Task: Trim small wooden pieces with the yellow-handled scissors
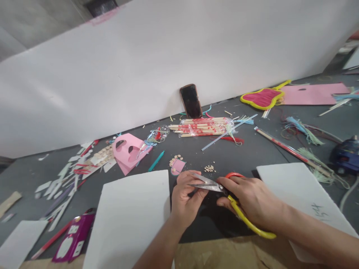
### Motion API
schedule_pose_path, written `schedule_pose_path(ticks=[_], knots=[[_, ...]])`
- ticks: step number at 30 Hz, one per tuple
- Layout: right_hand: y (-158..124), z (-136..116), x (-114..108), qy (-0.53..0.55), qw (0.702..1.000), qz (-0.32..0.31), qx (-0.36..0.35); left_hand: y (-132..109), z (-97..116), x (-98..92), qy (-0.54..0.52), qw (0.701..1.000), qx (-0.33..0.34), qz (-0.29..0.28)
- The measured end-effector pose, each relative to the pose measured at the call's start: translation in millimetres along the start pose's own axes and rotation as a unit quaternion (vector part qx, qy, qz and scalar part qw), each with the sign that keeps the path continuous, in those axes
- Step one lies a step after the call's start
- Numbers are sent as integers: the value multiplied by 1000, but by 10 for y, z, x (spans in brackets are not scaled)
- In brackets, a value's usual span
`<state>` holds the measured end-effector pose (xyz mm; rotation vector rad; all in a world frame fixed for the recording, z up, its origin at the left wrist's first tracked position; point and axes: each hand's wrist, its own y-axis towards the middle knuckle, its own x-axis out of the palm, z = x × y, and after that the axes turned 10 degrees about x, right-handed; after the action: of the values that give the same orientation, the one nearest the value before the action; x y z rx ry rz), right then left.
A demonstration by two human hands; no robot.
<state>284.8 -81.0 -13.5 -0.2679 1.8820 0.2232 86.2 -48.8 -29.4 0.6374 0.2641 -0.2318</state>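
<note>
My right hand (249,198) grips a pair of scissors (238,213) with one red and one yellow handle, its blades parted and pointing left. My left hand (186,194) is closed around the blades' far end, fingertips pinched; a tiny pale piece sits between the blades, and what the fingers hold is too small to name. Just beyond the hands lie a small pile of pale beads (209,169) and a pink rounded piece (177,166) with more beads around it.
White boards (131,213) flank the hands. Behind them are wrapped sticks (202,127), a leaning phone (191,101), a teal pen (156,161) and a pink cutout (129,151). At the right are tassels (304,130) and a glue gun (347,153).
</note>
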Motion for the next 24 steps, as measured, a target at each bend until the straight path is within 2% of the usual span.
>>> schedule_pose_path(ticks=[12,24], knots=[[56,11,-2,3,998,56,-14,-27,-50,-26,-17,1000,-7,9],[41,30,4,9,997,61,-47,17,-17,-95,0,996,-26,-80]])
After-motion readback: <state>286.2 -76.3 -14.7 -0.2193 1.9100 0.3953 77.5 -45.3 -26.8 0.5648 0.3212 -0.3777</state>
